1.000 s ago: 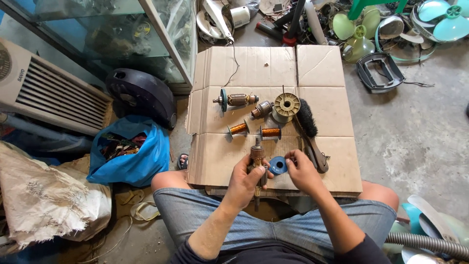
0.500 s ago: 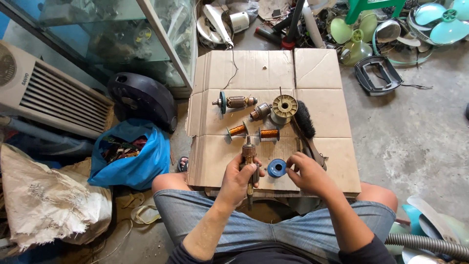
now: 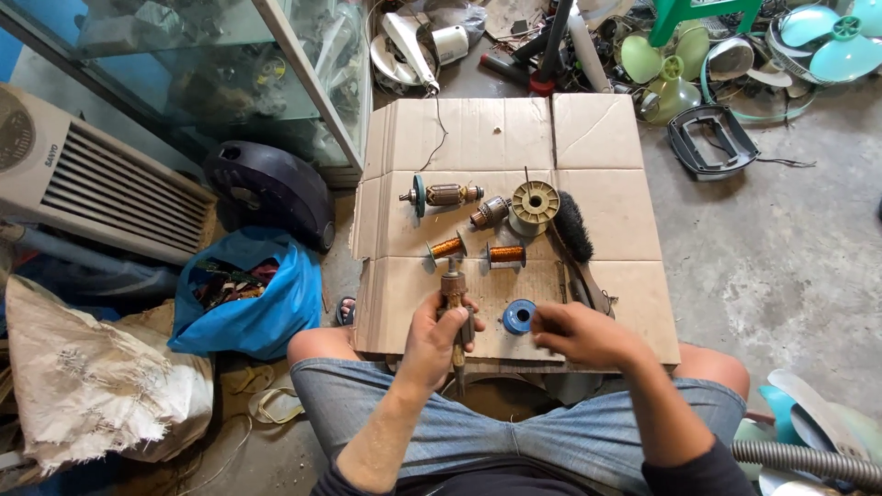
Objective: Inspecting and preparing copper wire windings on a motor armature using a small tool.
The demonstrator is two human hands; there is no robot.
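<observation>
The left hand (image 3: 432,335) clenched a rusty, wound-copper motor armature (image 3: 454,308) upright over creased brown cardboard (image 3: 478,138); the right hand (image 3: 579,335), loosely curled and holding nothing, lay beside a blue plastic spool (image 3: 518,316).

Left hand (image 3: 432,335) grips armature (image 3: 454,308) upright over cardboard (image 3: 478,138); right hand (image 3: 581,333) beside blue spool (image 3: 519,316). Copper coils (image 3: 447,247), brush (image 3: 571,225) beyond.

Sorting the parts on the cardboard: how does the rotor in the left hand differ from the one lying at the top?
The held rotor stands roughly upright in the left hand; the lying rotor rests sideways on the cardboard, untouched. The lying rotor has a teal disc at its left end; the held rotor shows none. The held rotor looks darker and rustier. Both are brownish wound cores on a shaft.
</observation>
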